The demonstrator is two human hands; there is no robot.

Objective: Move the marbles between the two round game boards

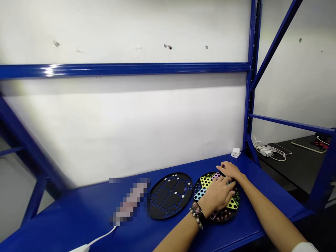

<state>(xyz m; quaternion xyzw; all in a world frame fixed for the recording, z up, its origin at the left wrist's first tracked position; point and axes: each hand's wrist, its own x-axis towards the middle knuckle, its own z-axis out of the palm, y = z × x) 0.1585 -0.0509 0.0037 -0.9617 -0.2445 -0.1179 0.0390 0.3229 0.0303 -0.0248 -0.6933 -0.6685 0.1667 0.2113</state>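
star-patterned board [201, 193], middle out of sight behind left hand [218, 193]

From my remote station I take the blue upright post [248, 98] as reference. Left of the post, I see a blue crossbeam [131, 69] joining it and running nearly level in front of a white wall [144, 119]. Dark scuffs [168, 47] mark this wall above the crossbeam. Below and left of the post lies the blue deck [78, 210]. Right of the post, I identify a diagonal brace [278, 38], a thin rail [291, 122] and a black table [294, 157]. Far left of the post stands a second blue frame [28, 144]. Lighting: glare shows on the crossbeam, well left of the post; a grey shadow band lies beneath it.
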